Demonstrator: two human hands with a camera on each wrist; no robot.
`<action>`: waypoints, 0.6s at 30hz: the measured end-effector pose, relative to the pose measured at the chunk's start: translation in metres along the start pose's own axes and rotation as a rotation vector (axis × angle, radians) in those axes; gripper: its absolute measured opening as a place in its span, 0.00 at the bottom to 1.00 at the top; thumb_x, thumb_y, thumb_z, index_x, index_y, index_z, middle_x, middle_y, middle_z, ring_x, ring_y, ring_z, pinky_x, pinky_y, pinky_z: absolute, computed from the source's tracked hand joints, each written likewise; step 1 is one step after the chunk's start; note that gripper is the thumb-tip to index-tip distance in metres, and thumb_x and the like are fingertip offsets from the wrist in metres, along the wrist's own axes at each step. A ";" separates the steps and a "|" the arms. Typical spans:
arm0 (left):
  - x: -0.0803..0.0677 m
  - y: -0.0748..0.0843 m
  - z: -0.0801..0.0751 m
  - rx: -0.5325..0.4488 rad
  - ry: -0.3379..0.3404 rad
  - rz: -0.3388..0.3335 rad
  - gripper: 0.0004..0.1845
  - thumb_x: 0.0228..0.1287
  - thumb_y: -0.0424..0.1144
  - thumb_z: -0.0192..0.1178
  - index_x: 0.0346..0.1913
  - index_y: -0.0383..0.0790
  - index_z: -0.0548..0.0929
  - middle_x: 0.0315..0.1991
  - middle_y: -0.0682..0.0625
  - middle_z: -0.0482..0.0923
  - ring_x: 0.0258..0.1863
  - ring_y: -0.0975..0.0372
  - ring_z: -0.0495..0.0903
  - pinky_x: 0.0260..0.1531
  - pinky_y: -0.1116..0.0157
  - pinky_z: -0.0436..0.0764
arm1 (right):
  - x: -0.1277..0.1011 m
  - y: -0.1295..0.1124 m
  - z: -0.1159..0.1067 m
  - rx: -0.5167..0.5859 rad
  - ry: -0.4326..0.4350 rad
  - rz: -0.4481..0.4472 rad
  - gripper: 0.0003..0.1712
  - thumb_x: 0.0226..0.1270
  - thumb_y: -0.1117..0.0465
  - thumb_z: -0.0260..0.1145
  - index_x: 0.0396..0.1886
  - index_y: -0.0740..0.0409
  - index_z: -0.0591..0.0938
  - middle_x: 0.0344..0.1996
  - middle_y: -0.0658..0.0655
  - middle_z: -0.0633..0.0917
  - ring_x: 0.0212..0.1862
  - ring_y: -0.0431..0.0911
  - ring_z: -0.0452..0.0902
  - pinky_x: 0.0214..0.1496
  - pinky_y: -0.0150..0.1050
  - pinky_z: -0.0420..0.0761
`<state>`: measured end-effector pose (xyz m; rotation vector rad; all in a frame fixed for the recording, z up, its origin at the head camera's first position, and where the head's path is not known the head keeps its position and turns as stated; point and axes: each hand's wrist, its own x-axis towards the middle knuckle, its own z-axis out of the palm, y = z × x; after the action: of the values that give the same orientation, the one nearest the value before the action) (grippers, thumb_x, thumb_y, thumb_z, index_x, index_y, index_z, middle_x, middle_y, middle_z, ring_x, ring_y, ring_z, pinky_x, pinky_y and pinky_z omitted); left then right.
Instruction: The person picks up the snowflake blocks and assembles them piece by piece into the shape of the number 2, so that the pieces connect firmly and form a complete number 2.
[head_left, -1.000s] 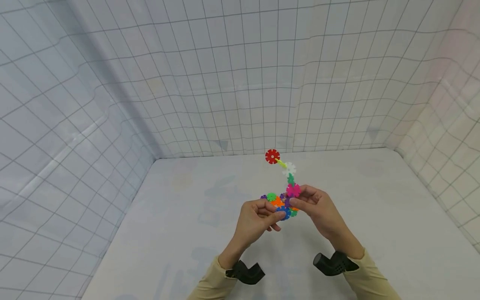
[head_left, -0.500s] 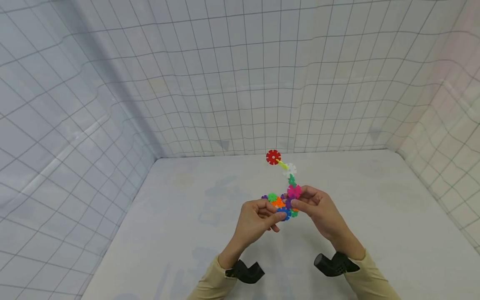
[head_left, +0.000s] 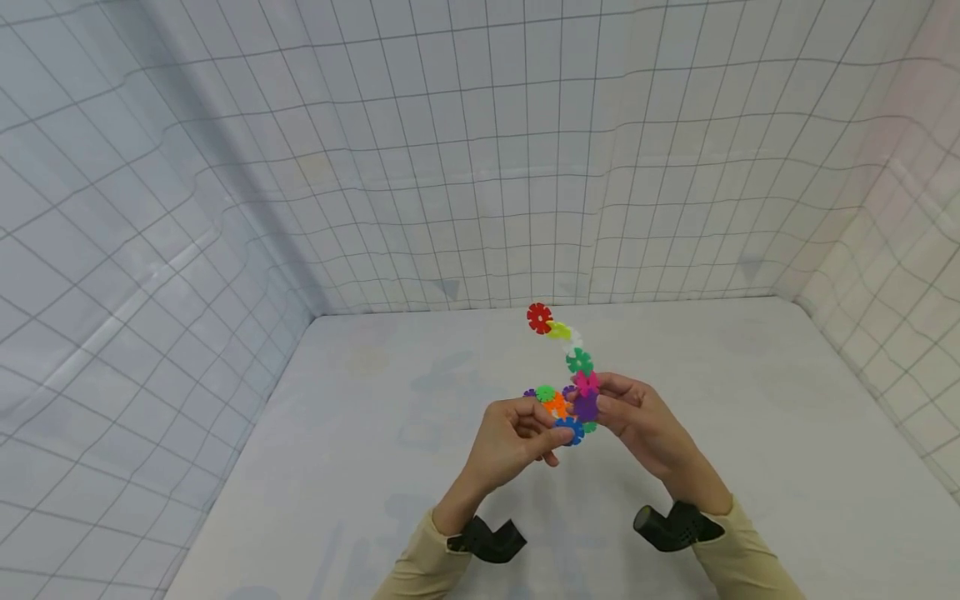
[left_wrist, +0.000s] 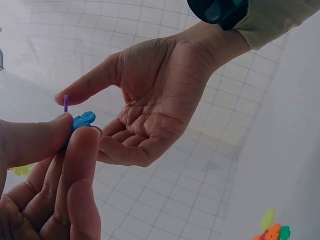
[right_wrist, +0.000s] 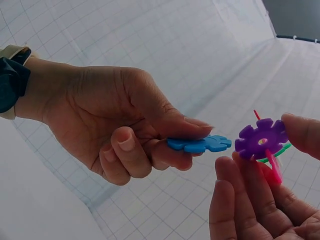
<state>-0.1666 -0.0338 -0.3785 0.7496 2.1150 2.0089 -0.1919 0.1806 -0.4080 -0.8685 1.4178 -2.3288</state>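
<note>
Between thumb and forefinger, my left hand (head_left: 517, 442) pinches a blue notched snowflake disc (right_wrist: 197, 144), held nearly flat in the right wrist view. My right hand (head_left: 637, 421) pinches a purple snowflake disc (right_wrist: 261, 140), the near end of a joined chain. From the purple the chain runs through a pink disc (head_left: 587, 383), a green disc (head_left: 580, 362), a white disc (head_left: 574, 342) and a yellow disc (head_left: 559, 331) to a red disc (head_left: 538, 318). The right wrist view shows a small gap between blue and purple discs.
A cluster of loose snowflake discs, with a light green disc (head_left: 545, 393) and an orange disc (head_left: 557, 406), lies on the white table (head_left: 360, 433) beyond the hands, partly hidden by them. Gridded white curtains (head_left: 480, 183) enclose the table's back and sides.
My right hand has turned the chain: the purple disc shows more of its face, and the red end has shifted slightly left and nearer. The left hand with the blue disc has barely moved.
</note>
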 end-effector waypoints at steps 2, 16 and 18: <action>0.000 0.001 -0.001 0.002 -0.009 0.019 0.04 0.57 0.25 0.64 0.28 0.27 0.80 0.22 0.41 0.82 0.17 0.58 0.82 0.17 0.70 0.75 | 0.000 0.000 -0.001 0.032 -0.022 -0.004 0.18 0.73 0.71 0.45 0.54 0.62 0.77 0.47 0.55 0.83 0.49 0.44 0.79 0.57 0.37 0.72; 0.004 -0.029 -0.008 -0.001 -0.032 0.068 0.04 0.57 0.26 0.66 0.28 0.31 0.81 0.21 0.43 0.82 0.16 0.57 0.81 0.11 0.69 0.68 | -0.002 -0.006 0.003 0.008 -0.038 0.003 0.18 0.73 0.71 0.47 0.55 0.59 0.78 0.49 0.55 0.82 0.51 0.44 0.77 0.60 0.38 0.69; 0.004 -0.030 -0.008 0.004 -0.037 0.073 0.04 0.56 0.28 0.66 0.28 0.32 0.81 0.21 0.44 0.82 0.17 0.57 0.81 0.11 0.70 0.67 | -0.002 -0.006 0.003 0.016 -0.037 0.006 0.19 0.73 0.70 0.46 0.56 0.59 0.77 0.50 0.55 0.81 0.52 0.44 0.77 0.60 0.38 0.69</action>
<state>-0.1814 -0.0391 -0.4054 0.8695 2.1010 2.0104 -0.1879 0.1831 -0.4022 -0.8964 1.3834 -2.3041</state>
